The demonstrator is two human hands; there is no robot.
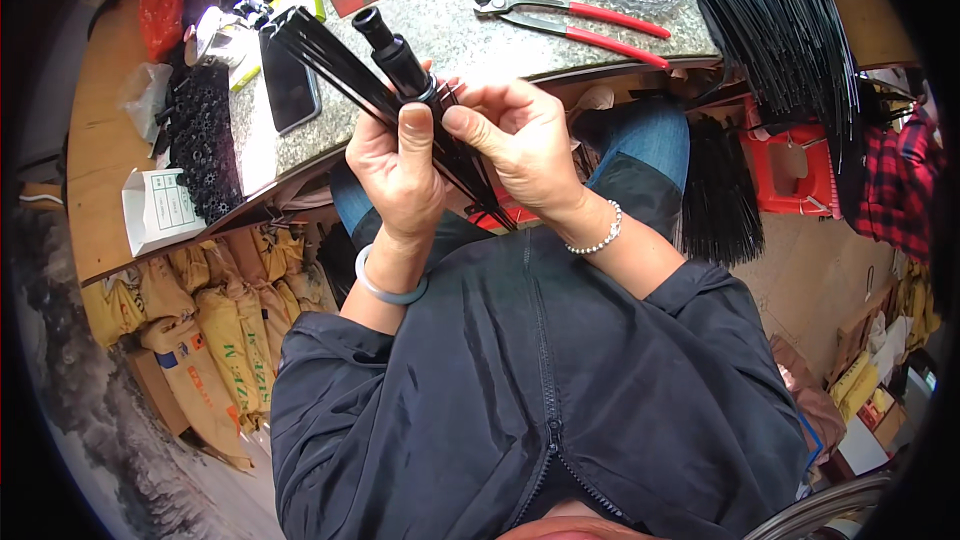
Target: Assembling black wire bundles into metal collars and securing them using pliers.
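Bench [440, 37]: black rod bundle [338, 67] tilted over its near edge. Red-handled pincers [610, 16] by that edge. Your left hand [402, 178]: fingers clamped on bundle. Your right hand [530, 152]: fingertips by bundle's collar [429, 94]; pinched or apart, cannot tell.

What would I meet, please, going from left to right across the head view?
White box, phone, left hand, right hand, large bundle of black rods, red-and-black checked cloth.
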